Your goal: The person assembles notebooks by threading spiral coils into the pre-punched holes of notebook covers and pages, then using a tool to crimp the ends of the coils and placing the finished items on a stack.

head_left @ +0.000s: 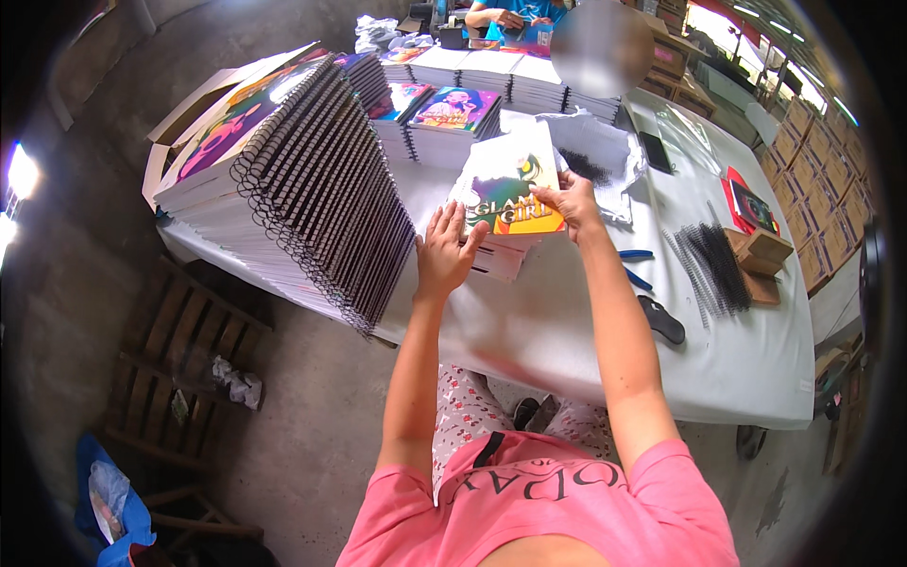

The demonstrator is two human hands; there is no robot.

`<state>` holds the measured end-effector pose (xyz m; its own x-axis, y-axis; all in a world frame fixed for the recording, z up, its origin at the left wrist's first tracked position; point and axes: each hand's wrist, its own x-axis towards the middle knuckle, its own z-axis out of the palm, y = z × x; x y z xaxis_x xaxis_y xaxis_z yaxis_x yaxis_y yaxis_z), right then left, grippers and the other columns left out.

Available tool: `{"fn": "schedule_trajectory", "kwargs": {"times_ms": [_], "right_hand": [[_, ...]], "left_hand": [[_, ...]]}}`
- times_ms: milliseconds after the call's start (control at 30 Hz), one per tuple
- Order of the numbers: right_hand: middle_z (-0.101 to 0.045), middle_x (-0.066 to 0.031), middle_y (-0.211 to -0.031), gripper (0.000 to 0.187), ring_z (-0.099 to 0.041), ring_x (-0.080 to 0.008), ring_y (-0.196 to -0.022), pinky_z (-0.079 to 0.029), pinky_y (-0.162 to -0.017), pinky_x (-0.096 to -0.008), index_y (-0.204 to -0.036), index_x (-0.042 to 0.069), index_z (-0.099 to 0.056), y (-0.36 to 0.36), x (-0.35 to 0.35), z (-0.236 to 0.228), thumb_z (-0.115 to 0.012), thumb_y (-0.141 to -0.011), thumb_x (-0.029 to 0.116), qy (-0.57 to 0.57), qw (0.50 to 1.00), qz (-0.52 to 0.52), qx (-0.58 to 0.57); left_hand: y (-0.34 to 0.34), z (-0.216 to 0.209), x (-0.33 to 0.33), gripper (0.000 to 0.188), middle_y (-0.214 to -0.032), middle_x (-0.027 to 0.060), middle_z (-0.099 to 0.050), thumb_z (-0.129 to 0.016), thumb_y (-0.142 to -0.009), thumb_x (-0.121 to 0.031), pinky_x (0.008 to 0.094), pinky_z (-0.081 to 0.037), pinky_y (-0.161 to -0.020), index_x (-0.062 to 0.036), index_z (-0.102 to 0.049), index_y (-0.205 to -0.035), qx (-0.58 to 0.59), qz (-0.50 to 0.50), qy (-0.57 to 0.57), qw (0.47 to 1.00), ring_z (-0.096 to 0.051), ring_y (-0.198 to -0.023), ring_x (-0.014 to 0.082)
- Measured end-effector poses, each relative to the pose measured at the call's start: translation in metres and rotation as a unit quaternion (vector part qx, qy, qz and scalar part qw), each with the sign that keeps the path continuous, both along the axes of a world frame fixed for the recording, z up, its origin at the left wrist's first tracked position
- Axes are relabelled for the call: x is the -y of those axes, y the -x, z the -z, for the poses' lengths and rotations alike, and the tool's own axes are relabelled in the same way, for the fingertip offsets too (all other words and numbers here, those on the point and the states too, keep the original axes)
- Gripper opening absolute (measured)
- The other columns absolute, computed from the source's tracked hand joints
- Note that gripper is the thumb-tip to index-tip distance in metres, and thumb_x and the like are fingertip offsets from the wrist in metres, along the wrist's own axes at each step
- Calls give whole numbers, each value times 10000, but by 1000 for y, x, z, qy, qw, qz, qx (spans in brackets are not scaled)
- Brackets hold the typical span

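A notebook (515, 184) with a glossy, colourful illustrated cover lies tilted in front of me, over a low stack of pages (501, 257). My right hand (572, 200) grips its right edge, thumb on the cover and fingers partly hidden. At the lower left corner, my left hand (444, 248) rests against it with fingers stretched out and apart. Left of my hands rises a tall stack of wire-bound notebooks (321, 180), spirals facing me. Blue-handled pliers (639, 268) lie to the right, near black binding coils (716, 269).
Shorter notebook stacks (456, 118) stand behind. Black coils sit in a white plastic bag (605, 142). A phone (655, 151), a black object (661, 319) and wooden blocks (759, 257) lie on the white-covered table (510, 326). A co-worker in blue (501, 11) sits across; cartons (822, 189) are piled right.
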<state>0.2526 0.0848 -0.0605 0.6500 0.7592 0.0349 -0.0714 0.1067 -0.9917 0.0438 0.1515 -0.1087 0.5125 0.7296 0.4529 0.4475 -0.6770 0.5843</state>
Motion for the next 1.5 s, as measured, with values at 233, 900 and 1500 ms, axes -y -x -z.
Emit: {"fn": "schedule_trajectory", "kwargs": {"times_ms": [233, 900, 1500], "right_hand": [[-636, -166, -880, 342, -653, -202, -703, -574, -635, -307, -1028, -103, -520, -10, 7, 22, -641, -710, -130, -35, 994, 18, -98], [-653, -146, -905, 292, -656, -222, -783, -560, -678, -384, -1008, -35, -563, -43, 10, 56, -672, -737, -42, -34, 976, -15, -216], [-577, -89, -1083, 505, -566, -170, -978, -461, -888, -323, -1197, 39, -388, 21, 114, -30, -602, -763, -104, -284, 953, 28, -100]], "left_hand": [[0, -5, 5, 718, -1370, 118, -410, -361, -869, -608, 458, -268, -1029, -57, -424, -1325, -49, -44, 11, 998, -347, -1287, 274], [-5, -4, 5, 838, -1428, 100, -313, -522, -641, -773, 722, -123, -949, -227, -508, -1278, -99, -43, -28, 994, -273, -1318, 326], [-42, -36, 101, 1012, -1421, 207, -196, -713, -706, -507, 402, -187, -1084, 49, -196, -1375, 448, 54, 148, 880, -162, -1346, 291]]}}
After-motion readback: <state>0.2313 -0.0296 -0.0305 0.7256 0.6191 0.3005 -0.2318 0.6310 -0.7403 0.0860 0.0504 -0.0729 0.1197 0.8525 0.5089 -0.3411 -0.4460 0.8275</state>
